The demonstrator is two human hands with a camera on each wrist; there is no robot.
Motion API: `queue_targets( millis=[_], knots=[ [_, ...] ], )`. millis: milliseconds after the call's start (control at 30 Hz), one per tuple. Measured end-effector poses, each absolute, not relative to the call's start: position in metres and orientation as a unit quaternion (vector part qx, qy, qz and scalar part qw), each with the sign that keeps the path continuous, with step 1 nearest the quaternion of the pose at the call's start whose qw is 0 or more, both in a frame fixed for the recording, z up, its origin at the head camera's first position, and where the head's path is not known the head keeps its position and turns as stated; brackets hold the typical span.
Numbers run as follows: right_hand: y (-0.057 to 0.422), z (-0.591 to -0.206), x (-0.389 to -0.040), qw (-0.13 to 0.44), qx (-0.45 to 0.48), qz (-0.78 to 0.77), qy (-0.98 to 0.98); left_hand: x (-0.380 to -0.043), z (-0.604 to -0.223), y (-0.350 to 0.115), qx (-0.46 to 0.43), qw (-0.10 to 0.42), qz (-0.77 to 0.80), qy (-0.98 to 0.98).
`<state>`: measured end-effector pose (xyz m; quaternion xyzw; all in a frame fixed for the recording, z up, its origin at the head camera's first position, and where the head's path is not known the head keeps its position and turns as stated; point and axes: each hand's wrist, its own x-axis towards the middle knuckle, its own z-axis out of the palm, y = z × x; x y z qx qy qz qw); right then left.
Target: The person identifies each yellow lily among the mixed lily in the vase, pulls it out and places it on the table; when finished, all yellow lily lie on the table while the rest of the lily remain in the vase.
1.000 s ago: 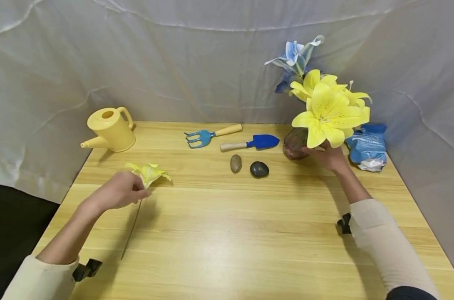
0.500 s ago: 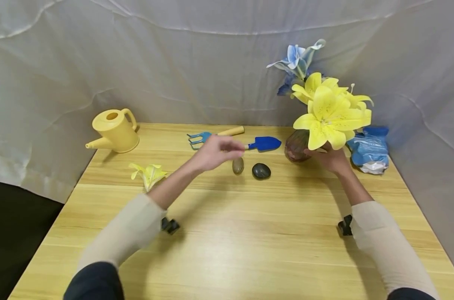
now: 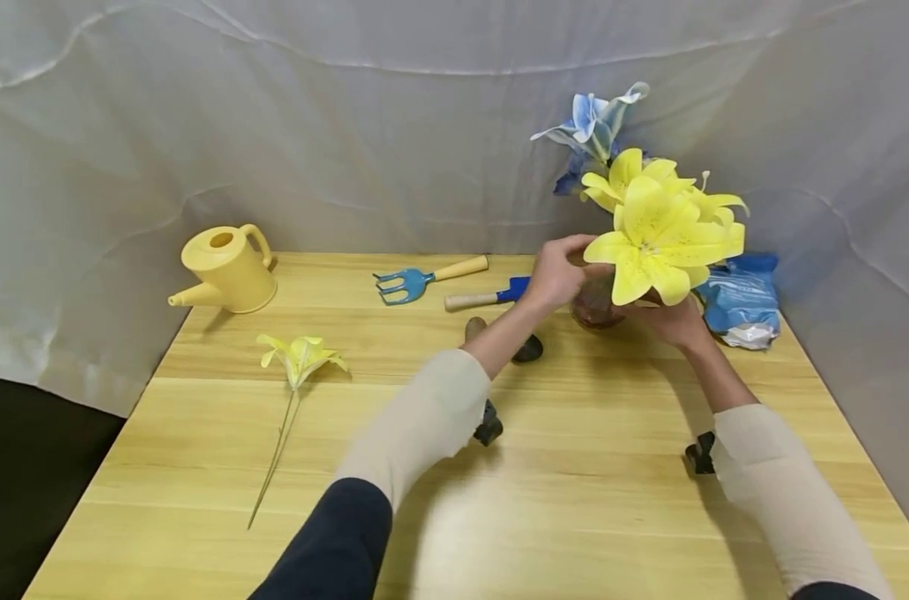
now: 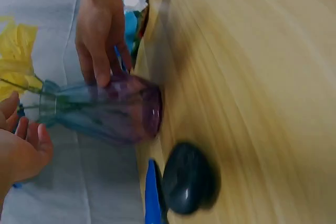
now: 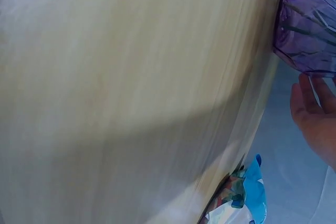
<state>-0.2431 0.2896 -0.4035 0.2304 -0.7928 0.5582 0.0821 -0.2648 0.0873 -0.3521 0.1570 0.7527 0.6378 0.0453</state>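
A tinted glass vase (image 4: pixel 105 111), blue-green at the neck and purple at the base, holds yellow lilies (image 3: pixel 652 237) and a blue lily (image 3: pixel 592 121). My right hand (image 3: pixel 667 321) holds the vase's right side, its fingertips against the purple glass in the right wrist view. Around the neck and stems, my left hand (image 3: pixel 555 275) has its thumb and fingers spread apart, close to the stems in the left wrist view. The big yellow bloom hides part of both hands from above. A loose yellow lily (image 3: pixel 300 362) with a long stem lies on the table at left.
A yellow watering can (image 3: pixel 232 271) stands back left. Behind the left arm lie a small hand fork (image 3: pixel 403 285), a blue trowel (image 3: pixel 471 302), a brown stone (image 3: pixel 474 327) and a black stone (image 4: pixel 184 177). A blue bag (image 3: pixel 741 304) sits beyond the right hand, by the curtain.
My left hand has let go of the loose yellow lily, leaving it on the table, and has moved right across to the vase. My right hand has stayed at the vase.
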Motion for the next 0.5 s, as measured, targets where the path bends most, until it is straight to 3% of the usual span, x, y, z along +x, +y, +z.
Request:
queue_targets(
  millis=[500],
  knots=[
    [0.288, -0.405, -0.244, 0.101, 0.226, 0.55, -0.798, -0.258, -0.349, 0.116, 0.204, -0.144, 0.499, 0.83]
  ],
)
